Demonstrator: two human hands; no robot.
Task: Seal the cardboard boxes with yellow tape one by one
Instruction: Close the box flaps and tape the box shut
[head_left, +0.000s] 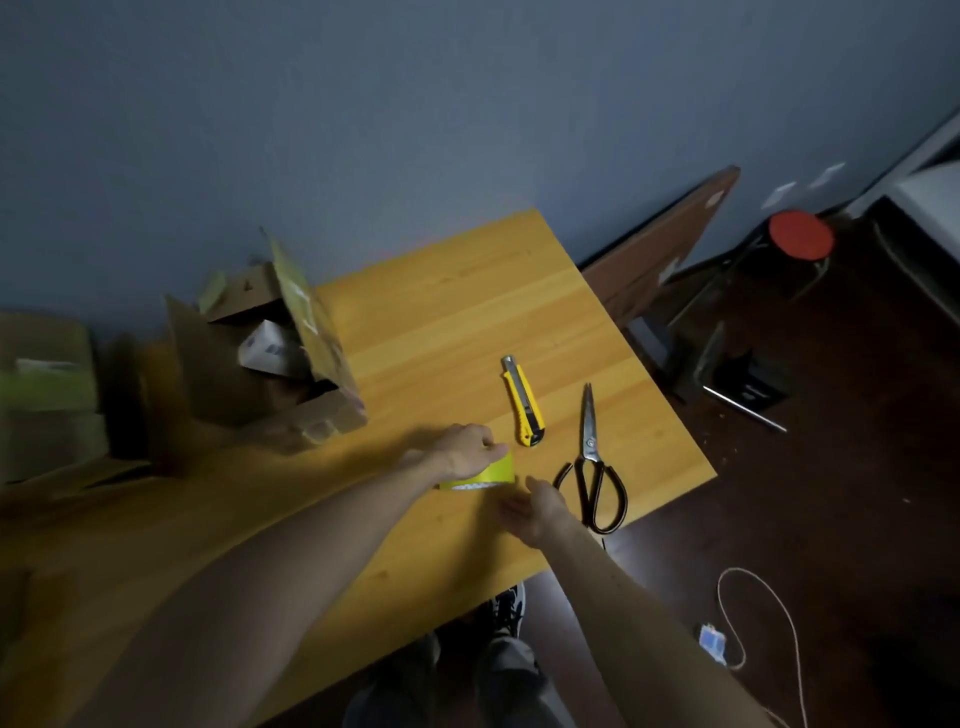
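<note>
- Left hand (462, 452): laid over the top of the yellow tape roll (485, 475), fingers curled round its rim; the roll is judged to be steadied this way so that the free end can be found.
- Right hand (535, 512): held just beside the near side of the roll, fingers loosely curled, nothing seen grasped; contact with the tape cannot be made out.
- Yellow tape roll: set on the table (467, 312) between the two hands, under the left palm.
- Utility knife (522, 402): laid just beyond the left hand's fingertips, probably kept within reach for cutting.
- Scissors (592, 462): laid blades away, just outside the right hand, handles nearest the table edge.
- Cardboard box (270, 353): placed well beyond and outward of the left hand, flaps up, contents showing; not yet sealed.
- Further boxes (47, 384): stacked far outside the left arm, blurred.
</note>
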